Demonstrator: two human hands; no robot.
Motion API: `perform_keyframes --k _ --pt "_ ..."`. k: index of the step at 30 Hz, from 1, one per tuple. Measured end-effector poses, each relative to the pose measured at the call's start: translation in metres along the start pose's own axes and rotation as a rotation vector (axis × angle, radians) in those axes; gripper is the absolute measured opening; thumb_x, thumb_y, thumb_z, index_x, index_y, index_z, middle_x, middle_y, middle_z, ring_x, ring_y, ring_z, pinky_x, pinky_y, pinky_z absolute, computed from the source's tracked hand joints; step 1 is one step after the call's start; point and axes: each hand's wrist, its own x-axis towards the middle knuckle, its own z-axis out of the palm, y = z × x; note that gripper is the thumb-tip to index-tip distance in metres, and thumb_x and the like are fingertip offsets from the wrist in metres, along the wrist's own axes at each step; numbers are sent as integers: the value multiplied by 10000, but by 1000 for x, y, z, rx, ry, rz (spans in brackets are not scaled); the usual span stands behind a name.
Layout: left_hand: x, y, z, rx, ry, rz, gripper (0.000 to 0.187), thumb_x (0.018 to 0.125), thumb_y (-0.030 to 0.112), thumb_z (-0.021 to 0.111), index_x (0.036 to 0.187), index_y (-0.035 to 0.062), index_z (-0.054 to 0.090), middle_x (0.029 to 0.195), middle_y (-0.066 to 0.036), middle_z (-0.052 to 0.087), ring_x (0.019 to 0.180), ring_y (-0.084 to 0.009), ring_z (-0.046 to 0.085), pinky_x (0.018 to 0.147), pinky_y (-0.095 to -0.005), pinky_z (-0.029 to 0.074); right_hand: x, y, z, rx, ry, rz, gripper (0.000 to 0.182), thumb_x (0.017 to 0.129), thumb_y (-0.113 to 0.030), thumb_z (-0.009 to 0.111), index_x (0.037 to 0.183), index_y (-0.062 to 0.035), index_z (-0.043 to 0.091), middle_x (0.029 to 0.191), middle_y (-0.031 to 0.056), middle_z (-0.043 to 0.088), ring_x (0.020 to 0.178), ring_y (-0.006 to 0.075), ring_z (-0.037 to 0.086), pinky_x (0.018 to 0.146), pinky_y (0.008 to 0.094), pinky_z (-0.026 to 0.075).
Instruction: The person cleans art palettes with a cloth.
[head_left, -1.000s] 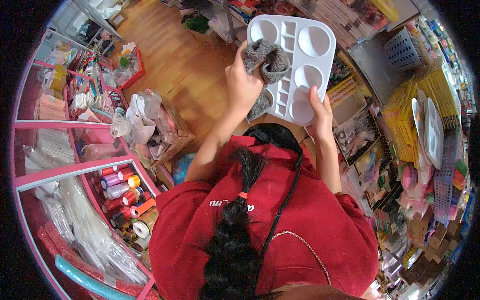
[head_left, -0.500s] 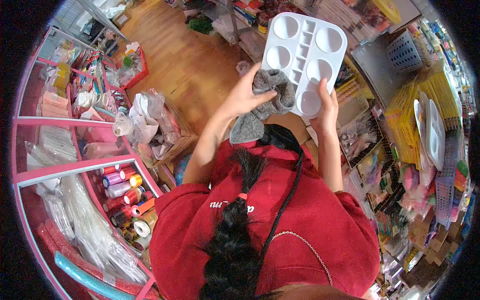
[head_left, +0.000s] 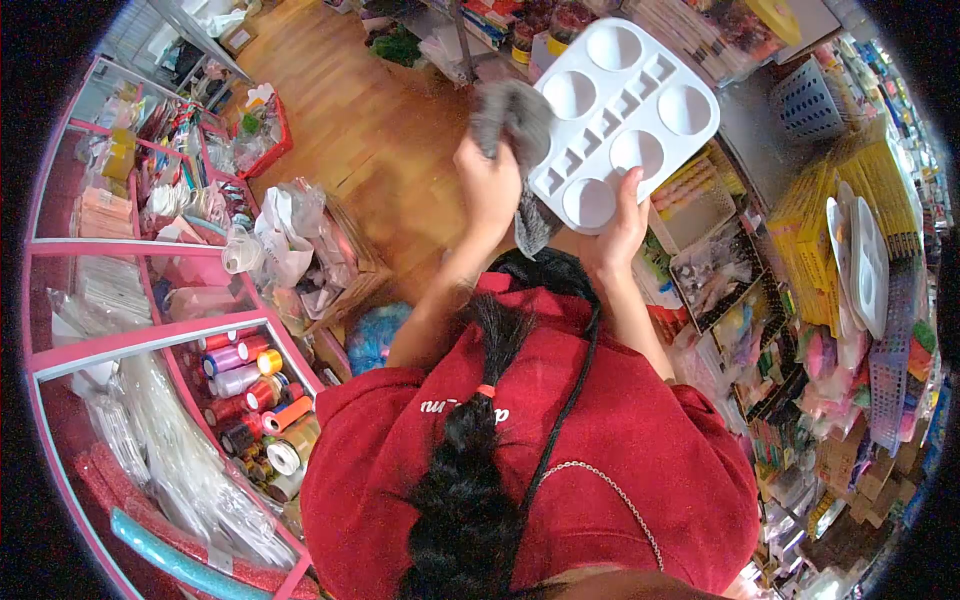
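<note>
A white plastic paint palette [head_left: 650, 165] with round wells and a row of small slots is held up in front of me, tilted. My right hand [head_left: 617, 225] grips its lower edge, thumb over the front near a lower well. Bunched in my closed left hand [head_left: 490, 185] is a grey cloth [head_left: 518, 120], slightly blurred, right at the palette's left edge. One end of the cloth hangs down below the palette's lower left corner.
Pink-framed shelves on the left hold thread spools [head_left: 262, 395] and plastic-wrapped goods. A cardboard box [head_left: 355, 265] with plastic bags and a red basket [head_left: 270, 150] stand on the wooden floor. On the right are yellow packs [head_left: 805, 245], more white palettes [head_left: 868, 265] and a perforated basket [head_left: 808, 100].
The palette has shifted slightly right and tipped clockwise. My left hand has turned upward, carrying the cloth up and left from the lower wells to the palette's left edge.
</note>
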Motion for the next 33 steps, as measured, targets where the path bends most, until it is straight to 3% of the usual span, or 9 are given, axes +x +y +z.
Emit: perform_keyframes --k 4,8,11,17,21,25,28,30,33 --pt "37 -6 -21 -377 -126 -262 260 841 125 571 1046 -35 559 939 -102 625 859 -150 576 769 -281 442 8 -1 -6 4 -11 15 489 906 -345 485 1241 -9 366 1145 96 482 1013 192 501 843 315 423" --pt "60 34 -27 30 -570 41 519 760 172 692 1207 12 483 1059 -74 589 986 -159 534 891 -280 394 16 2 -25 -211 -133 144 523 891 -347 504 1258 -6 353 1165 107 480 1029 216 515 837 338 453" --pt "67 42 -22 184 -714 18 547 698 149 736 1172 10 501 1051 -106 591 984 -166 540 864 -292 411 19 -6 -29 -292 -202 231 565 872 -362 533 1262 3 349 1169 125 483 1017 226 529 824 341 468" --pt "52 31 -5 382 -411 114 425 709 108 703 1072 -23 525 875 -196 638 817 -243 644 728 -324 477 15 -7 -25 -285 -195 199 574 874 -384 520 1261 3 345 1151 125 494 1018 216 522 834 353 462" --pt "47 30 0 526 -385 316 349 759 68 597 1087 -16 511 822 -242 600 778 -398 581 663 -441 467 -2 0 -20 -178 -233 233 624 895 -426 465 1308 5 282 1243 120 426 1116 206 434 947 333 345" --pt "51 23 2 431 -345 304 303 751 44 567 1054 31 563 824 -226 602 780 -383 584 673 -439 468 -2 17 -30 -148 -276 167 512 927 -385 401 1303 -53 294 1255 124 415 1134 231 441 945 375 381" --pt "69 20 -11 448 -535 403 381 704 24 560 1079 90 584 851 -197 612 776 -364 589 689 -418 480 5 12 -52 -244 -467 284 729 863 -577 372 1361 -67 219 1366 138 306 1251 273 308 1032 433 252" --pt "84 16 -21 483 -666 497 445 672 25 558 1105 124 579 866 -178 616 776 -354 591 704 -409 487 14 -7 -55 -271 -575 289 1155 587 -883 257 1411 -94 84 1452 109 146 1325 321 140 1072 478 81" --pt "85 31 -25 605 -874 536 451 619 21 538 1055 111 609 942 -139 625 851 -316 602 759 -371 491 39 -46 -40 -113 -585 261 1176 545 -913 234 1399 -110 141 1354 159 346 1243 318 333 1023 453 263"
